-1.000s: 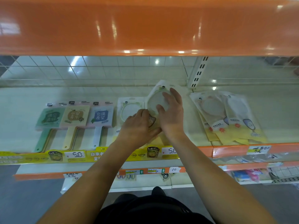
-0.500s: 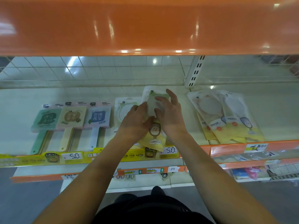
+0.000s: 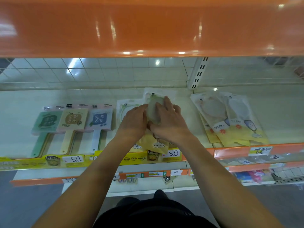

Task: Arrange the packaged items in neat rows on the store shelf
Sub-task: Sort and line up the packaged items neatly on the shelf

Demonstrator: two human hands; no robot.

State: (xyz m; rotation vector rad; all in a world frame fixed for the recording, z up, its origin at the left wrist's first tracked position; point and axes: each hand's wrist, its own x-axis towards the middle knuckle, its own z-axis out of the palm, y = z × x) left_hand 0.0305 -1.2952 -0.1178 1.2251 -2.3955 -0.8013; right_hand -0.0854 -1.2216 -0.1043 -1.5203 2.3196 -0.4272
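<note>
a: hands first. where are they?
b: both on the same clear-and-yellow packet (image 3: 153, 112) mid shelf (image 3: 82, 96). left hand (image 3: 134, 123) on its left edge, right hand (image 3: 169, 124) on top and to the right.

a: fingers?
b: left fingers (image 3: 141, 108) lie fairly straight along the packet's edge, pressing, not curled round it. right fingers (image 3: 167, 102) spread flat on the packet face. thumbs meet near the middle, can't tell if either tucks under.

a: packet position?
b: lying flat, top end toward the back of the shelf, yellow bottom end (image 3: 158, 145) reaching the front lip over the price strip (image 3: 172, 153). it overlaps a second packet with a round ring shape (image 3: 125, 109) just to its left, partly under the left hand.

a: other stock?
b: left side, three handled boards in a row, touching: green (image 3: 45, 123), beige (image 3: 72, 119), blue-labelled (image 3: 100, 119), handles pointing to the front. right side, a fanned pile of similar yellow-bottomed packets (image 3: 230, 119), overlapping and skewed, well apart from the held one.

a: anything else?
b: orange upper shelf (image 3: 148, 27) across the top, wire grid back panel (image 3: 98, 71), slotted upright (image 3: 199, 73). lower shelf (image 3: 148, 175) has handwritten tags. print on the packets too blurred to read.
</note>
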